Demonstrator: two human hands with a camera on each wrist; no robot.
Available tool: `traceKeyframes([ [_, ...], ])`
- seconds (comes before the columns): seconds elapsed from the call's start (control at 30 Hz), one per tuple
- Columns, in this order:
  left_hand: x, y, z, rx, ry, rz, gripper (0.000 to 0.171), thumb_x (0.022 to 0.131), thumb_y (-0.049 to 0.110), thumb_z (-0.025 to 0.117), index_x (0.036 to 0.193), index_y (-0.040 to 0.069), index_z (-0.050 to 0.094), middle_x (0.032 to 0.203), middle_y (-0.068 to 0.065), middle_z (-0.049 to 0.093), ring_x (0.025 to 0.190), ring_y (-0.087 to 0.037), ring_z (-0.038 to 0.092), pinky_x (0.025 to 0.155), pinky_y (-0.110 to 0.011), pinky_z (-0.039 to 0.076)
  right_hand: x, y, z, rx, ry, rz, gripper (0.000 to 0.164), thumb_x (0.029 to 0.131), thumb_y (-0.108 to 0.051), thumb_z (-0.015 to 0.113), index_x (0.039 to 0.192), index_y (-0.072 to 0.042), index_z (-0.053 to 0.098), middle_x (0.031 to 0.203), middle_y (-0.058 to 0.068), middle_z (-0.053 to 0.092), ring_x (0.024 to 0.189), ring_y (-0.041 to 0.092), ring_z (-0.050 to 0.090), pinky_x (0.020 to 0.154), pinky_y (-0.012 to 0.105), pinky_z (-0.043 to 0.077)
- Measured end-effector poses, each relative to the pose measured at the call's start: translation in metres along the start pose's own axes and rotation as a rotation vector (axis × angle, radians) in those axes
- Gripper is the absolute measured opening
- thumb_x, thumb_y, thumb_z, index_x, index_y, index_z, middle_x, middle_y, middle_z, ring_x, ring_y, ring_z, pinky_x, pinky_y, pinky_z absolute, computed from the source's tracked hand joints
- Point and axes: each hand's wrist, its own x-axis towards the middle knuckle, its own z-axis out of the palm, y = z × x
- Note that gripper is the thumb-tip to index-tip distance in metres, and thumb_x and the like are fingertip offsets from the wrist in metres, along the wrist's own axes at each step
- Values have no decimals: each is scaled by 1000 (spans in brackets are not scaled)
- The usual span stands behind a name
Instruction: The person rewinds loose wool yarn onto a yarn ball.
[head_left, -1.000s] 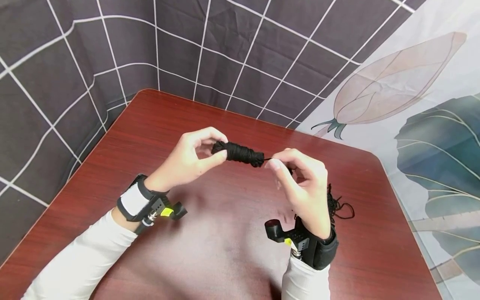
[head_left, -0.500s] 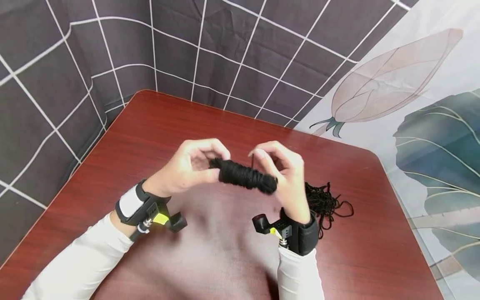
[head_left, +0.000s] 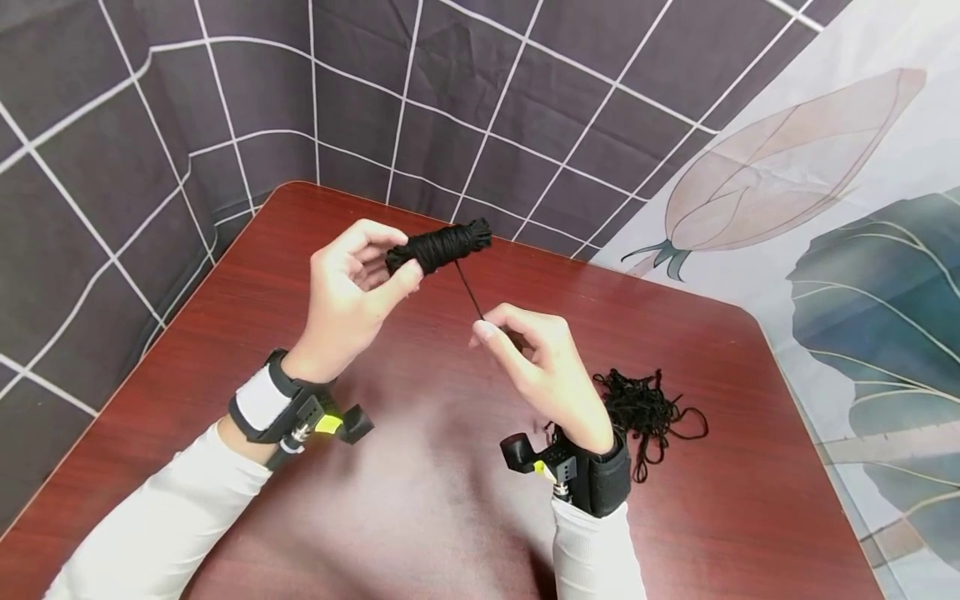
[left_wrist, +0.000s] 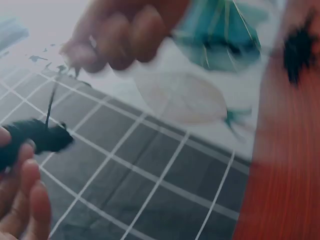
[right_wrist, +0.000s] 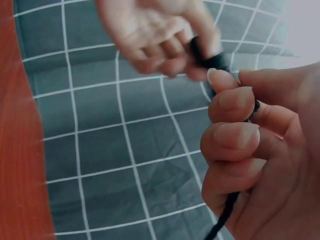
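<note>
A wound bundle of black cord is held up over the table's far part, tilted with its right end higher. My left hand grips its left end between thumb and fingers. From the bundle's middle a taut strand runs down to my right hand, which pinches it between thumb and forefinger. In the right wrist view, the cord comes out below the curled fingers. The left wrist view shows the bundle at the left edge, with the strand rising to the blurred right hand.
A loose tangle of black cord lies on the reddish-brown table, right of the right wrist. A grey cloth with white grid lines hangs behind, and a leaf-patterned white cloth hangs at the right.
The bundle has moved up and left, its right end swinging from low to high. My right hand has gone left, then down from the bundle, and the strand between them is longer.
</note>
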Motion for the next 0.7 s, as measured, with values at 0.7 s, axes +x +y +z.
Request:
traceKeyframes([
  [0.7,-6,-3,-2,-244,-809,-208,18,74,-4,65,91,-2,58,81,-11,61,74,-23,58,67,-25,52,-4,-9,-22,-46,232,-101,11,87,-1,59,80,-6,66,66,1,55,49,7,38,44,22,30],
])
